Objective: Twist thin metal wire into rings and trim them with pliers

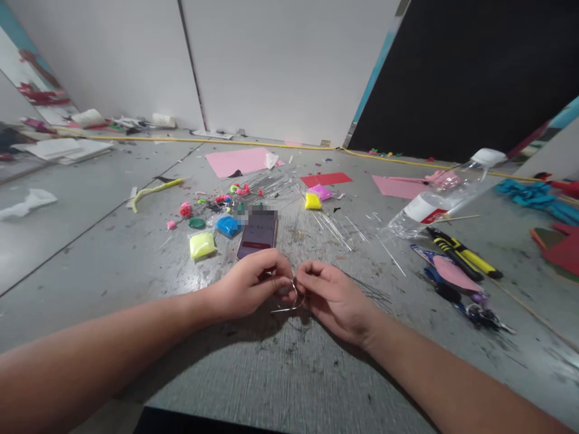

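Observation:
A thin, silvery bent wire (296, 295) runs between my two hands, with one straight end sticking out to the left below them. My left hand (257, 283) pinches it between thumb and fingers. From the other side my right hand (335, 295) grips it too, fingertips close to those of the left. Just beyond the left hand lies a phone (259, 232) with its screen lit. Several loose wires (371, 289) rest on the table partly behind my right hand.
Bags of yellow (202, 245) and blue clay (228, 226) lie left of the phone. More straight wires (332, 230) are scattered ahead. To the right are a plastic bottle (420, 211), yellow-black pliers (465, 253) and a bunch of keys (482, 313). Pink paper (237, 161) lies farther back.

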Demonstrator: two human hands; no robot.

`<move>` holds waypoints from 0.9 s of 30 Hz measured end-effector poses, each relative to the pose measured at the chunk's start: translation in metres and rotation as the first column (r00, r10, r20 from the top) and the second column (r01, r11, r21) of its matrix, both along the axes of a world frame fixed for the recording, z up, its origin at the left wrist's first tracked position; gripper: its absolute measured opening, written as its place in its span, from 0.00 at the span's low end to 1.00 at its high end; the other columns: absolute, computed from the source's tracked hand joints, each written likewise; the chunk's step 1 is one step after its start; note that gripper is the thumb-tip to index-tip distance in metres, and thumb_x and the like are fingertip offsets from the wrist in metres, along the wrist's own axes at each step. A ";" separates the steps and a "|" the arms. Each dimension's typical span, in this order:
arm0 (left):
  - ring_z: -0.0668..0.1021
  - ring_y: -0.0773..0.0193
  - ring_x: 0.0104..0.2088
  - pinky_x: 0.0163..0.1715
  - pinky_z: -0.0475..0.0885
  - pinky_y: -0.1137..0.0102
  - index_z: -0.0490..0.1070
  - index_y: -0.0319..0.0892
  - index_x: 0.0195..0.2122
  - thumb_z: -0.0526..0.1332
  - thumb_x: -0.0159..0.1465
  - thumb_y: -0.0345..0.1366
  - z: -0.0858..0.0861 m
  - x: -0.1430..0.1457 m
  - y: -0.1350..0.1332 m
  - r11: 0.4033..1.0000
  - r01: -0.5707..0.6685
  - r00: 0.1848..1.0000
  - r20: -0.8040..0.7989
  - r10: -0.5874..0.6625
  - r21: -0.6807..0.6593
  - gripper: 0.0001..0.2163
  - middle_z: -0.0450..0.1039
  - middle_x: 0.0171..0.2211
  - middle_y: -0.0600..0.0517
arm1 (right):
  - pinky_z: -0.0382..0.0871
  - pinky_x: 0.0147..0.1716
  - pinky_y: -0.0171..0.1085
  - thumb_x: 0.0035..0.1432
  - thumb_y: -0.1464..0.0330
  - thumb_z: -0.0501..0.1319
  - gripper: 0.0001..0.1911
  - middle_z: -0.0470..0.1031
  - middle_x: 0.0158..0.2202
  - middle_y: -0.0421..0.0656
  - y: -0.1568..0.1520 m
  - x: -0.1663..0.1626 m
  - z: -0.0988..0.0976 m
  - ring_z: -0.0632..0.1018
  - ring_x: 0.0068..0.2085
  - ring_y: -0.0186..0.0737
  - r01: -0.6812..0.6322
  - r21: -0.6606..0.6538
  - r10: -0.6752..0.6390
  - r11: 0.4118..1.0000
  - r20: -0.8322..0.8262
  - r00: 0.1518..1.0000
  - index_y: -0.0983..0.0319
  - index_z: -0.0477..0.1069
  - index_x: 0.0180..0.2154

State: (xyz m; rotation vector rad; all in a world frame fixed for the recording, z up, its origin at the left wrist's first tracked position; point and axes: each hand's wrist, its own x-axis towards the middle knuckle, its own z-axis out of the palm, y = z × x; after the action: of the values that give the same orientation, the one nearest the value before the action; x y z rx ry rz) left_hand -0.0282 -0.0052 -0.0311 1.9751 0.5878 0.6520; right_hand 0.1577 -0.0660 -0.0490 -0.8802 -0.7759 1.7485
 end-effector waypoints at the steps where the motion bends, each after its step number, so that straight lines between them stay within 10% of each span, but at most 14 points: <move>1: 0.76 0.66 0.33 0.34 0.72 0.69 0.69 0.41 0.35 0.58 0.68 0.32 0.000 0.000 0.000 0.999 -0.010 1.000 -0.003 0.010 0.045 0.04 0.73 0.32 0.52 | 0.72 0.37 0.39 0.47 0.60 0.77 0.21 0.70 0.25 0.34 -0.001 -0.001 0.001 0.73 0.28 0.31 0.028 -0.017 -0.028 0.999 -0.017 0.999 0.60 0.67 0.31; 8: 0.74 0.66 0.33 0.33 0.70 0.71 0.71 0.40 0.34 0.58 0.67 0.31 -0.004 0.002 0.002 0.978 0.001 1.000 -0.022 0.004 0.207 0.05 0.73 0.33 0.51 | 0.70 0.30 0.36 0.48 0.58 0.75 0.20 0.71 0.27 0.34 -0.002 0.003 0.000 0.73 0.27 0.32 0.091 0.156 -0.126 0.984 0.236 0.964 0.59 0.68 0.32; 19: 0.74 0.68 0.32 0.30 0.69 0.74 0.71 0.40 0.36 0.61 0.67 0.32 0.001 0.003 0.002 0.980 -0.071 0.991 -0.096 0.090 0.188 0.03 0.72 0.32 0.53 | 0.61 0.26 0.37 0.62 0.56 0.65 0.14 0.65 0.24 0.36 -0.002 0.015 0.004 0.66 0.26 0.33 -0.100 0.479 -0.296 0.872 0.678 0.673 0.61 0.75 0.36; 27: 0.72 0.67 0.30 0.28 0.66 0.73 0.73 0.40 0.31 0.62 0.66 0.33 0.004 0.004 0.002 0.967 -0.089 0.984 -0.132 0.123 0.238 0.06 0.70 0.28 0.53 | 0.63 0.30 0.36 0.68 0.65 0.61 0.09 0.69 0.28 0.39 -0.006 0.014 0.002 0.70 0.29 0.34 -0.310 0.701 -0.548 0.642 0.703 0.453 0.61 0.73 0.34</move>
State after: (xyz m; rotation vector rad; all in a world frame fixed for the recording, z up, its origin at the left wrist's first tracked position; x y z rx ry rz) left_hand -0.0245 -0.0036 -0.0275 2.2352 0.7388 0.6699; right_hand 0.1721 -0.0724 -0.0473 -1.1654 -1.9242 0.4450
